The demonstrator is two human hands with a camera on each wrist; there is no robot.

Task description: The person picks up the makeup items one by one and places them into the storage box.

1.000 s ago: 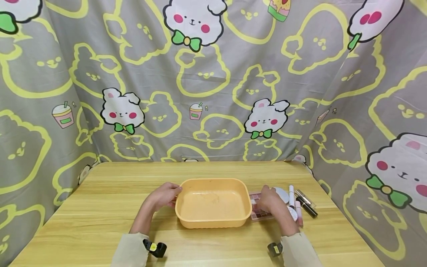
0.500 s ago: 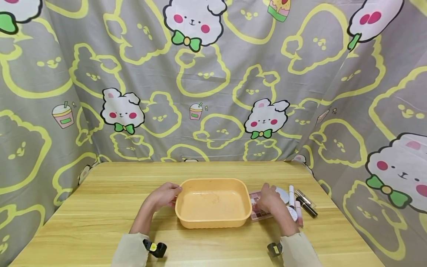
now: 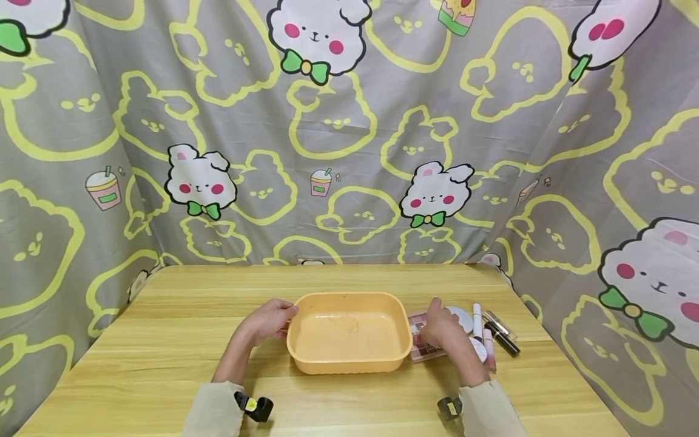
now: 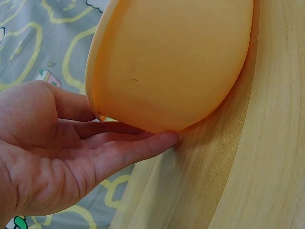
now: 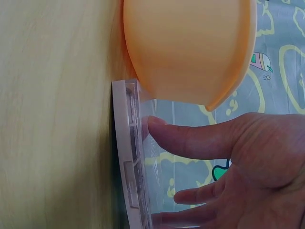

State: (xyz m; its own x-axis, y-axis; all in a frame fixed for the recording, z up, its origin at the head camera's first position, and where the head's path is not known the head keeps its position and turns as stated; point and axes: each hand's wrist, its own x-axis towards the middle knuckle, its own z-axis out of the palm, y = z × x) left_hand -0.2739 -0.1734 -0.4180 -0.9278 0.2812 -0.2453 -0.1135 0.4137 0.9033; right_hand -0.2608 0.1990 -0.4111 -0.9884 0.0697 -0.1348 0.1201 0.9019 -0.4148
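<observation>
A yellow-orange plastic basin (image 3: 349,366) stands on the table. My left hand (image 3: 269,320) holds its left end. In the left wrist view the thumb (image 4: 76,106) lies at the basin's rim and the other fingers (image 4: 138,148) lie along the outside of its wall. My right hand (image 3: 443,328) is over an eyeshadow palette (image 3: 419,352) beside the basin's right end. Its thumb (image 5: 176,138) touches the palette's clear lid (image 5: 150,143) in the right wrist view, with the fingers loosely extended. Part of the palette is hidden under the hand.
Right of the palette lie a round pale disc (image 3: 463,318), a small round white item (image 3: 479,349), a white tube (image 3: 477,318), a pink tube (image 3: 489,349), a black tube (image 3: 502,338) and a clear tube (image 3: 499,325). A patterned curtain (image 3: 349,133) surrounds the wooden table (image 3: 218,291).
The fingers of my right hand have shifted slightly upward over the palette. My left hand and the basin have stayed in place.
</observation>
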